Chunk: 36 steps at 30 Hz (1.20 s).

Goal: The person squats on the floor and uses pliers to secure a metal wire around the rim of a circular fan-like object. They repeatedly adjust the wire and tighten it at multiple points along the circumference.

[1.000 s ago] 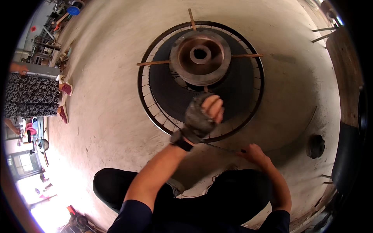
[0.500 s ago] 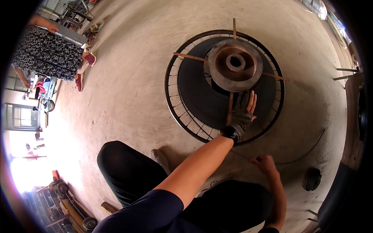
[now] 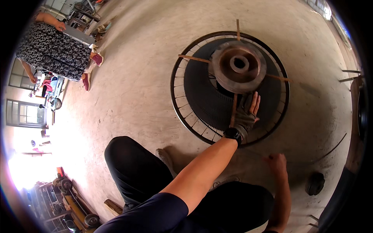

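Flat on the floor lies a spoked wheel rim (image 3: pixel 288 91) carrying a dark coil of toothed steel strip (image 3: pixel 198 91). A heavy round metal hub (image 3: pixel 221 79) rests on top of the coil, and thin rusty bars stick out around it. My left hand (image 3: pixel 245 114), in a dark glove with some bare fingertips, lies with fingers stretched on the coil beside the hub's near edge. Bare and closed, my right hand (image 3: pixel 277 161) is to the right of my knees, slightly blurred. It pinches a thin steel strip (image 3: pixel 330 150), whose free end curves up to the right.
A dark round metal piece (image 3: pixel 314 184) sits on the floor at right. Far left, a person in a patterned garment (image 3: pixel 54 50) stands holding a grey board. A wheeled metal frame (image 3: pixel 74 206) is at lower left, and a short wooden block (image 3: pixel 112 206) lies near my knee.
My right hand has moved a little to the right with the strip, whose free end now reaches farther right. My left hand stays on the coil. The whole view has shifted slightly.
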Each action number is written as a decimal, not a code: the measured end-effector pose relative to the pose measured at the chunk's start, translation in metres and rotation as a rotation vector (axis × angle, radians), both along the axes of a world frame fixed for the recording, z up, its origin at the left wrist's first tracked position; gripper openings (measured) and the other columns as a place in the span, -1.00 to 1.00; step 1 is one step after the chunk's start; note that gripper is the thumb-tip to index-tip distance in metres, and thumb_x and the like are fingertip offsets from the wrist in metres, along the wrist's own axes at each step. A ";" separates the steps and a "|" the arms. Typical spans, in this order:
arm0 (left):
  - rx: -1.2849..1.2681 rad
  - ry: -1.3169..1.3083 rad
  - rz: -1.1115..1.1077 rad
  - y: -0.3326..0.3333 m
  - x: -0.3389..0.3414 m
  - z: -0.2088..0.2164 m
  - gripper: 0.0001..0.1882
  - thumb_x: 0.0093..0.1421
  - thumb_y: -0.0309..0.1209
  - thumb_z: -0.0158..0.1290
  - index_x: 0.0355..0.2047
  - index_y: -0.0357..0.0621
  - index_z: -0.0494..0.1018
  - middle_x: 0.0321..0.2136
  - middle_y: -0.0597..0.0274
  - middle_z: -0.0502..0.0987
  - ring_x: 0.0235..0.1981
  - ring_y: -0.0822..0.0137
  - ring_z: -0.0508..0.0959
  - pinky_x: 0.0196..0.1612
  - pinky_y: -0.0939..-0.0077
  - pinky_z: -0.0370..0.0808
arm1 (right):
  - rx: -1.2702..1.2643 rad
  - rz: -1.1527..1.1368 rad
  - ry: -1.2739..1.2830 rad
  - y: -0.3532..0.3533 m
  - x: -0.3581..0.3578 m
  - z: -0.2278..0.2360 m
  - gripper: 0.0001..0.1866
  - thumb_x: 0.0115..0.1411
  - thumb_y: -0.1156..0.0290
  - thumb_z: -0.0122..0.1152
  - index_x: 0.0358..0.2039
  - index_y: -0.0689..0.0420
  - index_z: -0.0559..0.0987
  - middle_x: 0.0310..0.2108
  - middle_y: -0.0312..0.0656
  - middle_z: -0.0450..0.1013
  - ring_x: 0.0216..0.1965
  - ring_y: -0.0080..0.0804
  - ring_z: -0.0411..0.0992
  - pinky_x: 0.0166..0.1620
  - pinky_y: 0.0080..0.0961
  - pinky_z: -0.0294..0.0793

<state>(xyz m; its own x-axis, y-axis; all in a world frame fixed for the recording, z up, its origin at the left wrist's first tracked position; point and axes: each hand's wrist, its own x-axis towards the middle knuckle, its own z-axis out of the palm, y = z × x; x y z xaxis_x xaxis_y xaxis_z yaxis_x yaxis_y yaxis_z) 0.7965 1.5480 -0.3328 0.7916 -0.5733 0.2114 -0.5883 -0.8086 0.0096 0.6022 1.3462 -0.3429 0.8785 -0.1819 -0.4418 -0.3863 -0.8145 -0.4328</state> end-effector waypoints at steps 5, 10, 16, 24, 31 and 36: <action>0.015 0.030 0.038 -0.015 -0.003 -0.008 0.05 0.10 0.22 0.05 0.42 -0.08 -0.08 0.45 0.17 -0.15 0.44 0.10 -0.03 0.39 -0.29 -0.11 | -0.077 0.074 -0.010 -0.026 0.036 -0.005 -0.48 -0.05 -0.08 0.41 -0.57 0.23 0.64 -0.53 0.08 0.53 -0.40 0.08 0.53 -0.26 -0.08 0.49; -0.028 -0.034 -0.002 -0.009 0.002 -0.012 0.13 0.01 0.23 0.13 0.43 -0.06 -0.08 0.45 0.18 -0.14 0.40 0.10 0.05 0.39 -0.27 -0.07 | -0.051 0.166 -0.077 -0.029 0.035 0.001 -0.47 -0.03 -0.11 0.39 -0.54 0.21 0.64 -0.50 0.04 0.53 -0.33 0.05 0.52 -0.23 -0.13 0.48; -0.180 -0.030 -0.144 0.020 0.005 -0.038 0.20 -0.11 0.13 0.28 0.43 -0.04 -0.08 0.45 0.21 -0.15 0.38 0.03 0.06 0.38 -0.19 0.00 | 0.053 0.165 -0.023 -0.022 0.017 -0.008 -0.51 -0.02 -0.06 0.40 -0.51 0.21 0.65 -0.48 0.02 0.55 -0.35 0.02 0.52 -0.25 -0.14 0.48; 0.012 -0.040 -0.306 0.063 0.009 -0.003 0.12 -0.19 0.19 0.26 0.36 0.08 0.13 0.40 0.25 0.04 0.35 0.05 0.16 0.36 -0.18 0.05 | 0.204 0.187 0.089 -0.009 -0.030 -0.026 -0.61 0.08 0.01 0.34 -0.44 0.14 0.68 -0.44 -0.02 0.57 -0.33 0.01 0.54 -0.24 -0.16 0.52; 0.004 0.152 -0.499 0.137 0.040 -0.001 0.13 -0.25 -0.05 0.38 0.36 0.09 0.14 0.38 0.24 0.05 0.36 0.01 0.14 0.37 0.03 0.13 | 0.462 0.181 0.200 0.051 -0.060 -0.033 -0.64 0.15 0.07 0.25 -0.37 0.14 0.66 -0.39 0.01 0.57 -0.29 0.02 0.54 -0.18 -0.17 0.52; 0.056 0.183 -0.521 0.152 0.046 0.022 -0.07 -0.11 -0.32 0.31 0.31 -0.01 0.19 0.34 0.17 0.12 0.34 -0.02 0.17 0.33 0.02 0.20 | 0.595 0.171 0.283 0.071 -0.071 -0.041 -0.61 0.19 0.08 0.21 -0.30 0.22 0.63 -0.34 0.09 0.56 -0.23 0.08 0.53 -0.14 -0.15 0.48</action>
<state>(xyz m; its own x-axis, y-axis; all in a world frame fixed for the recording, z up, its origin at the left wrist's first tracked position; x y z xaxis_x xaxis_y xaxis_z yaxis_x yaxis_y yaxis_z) 0.8429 1.7003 -0.3108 0.4214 -0.9052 0.0550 -0.9032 -0.4135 0.1152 0.5317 1.4175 -0.3843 0.7094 0.2944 -0.6404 -0.4372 -0.5289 -0.7274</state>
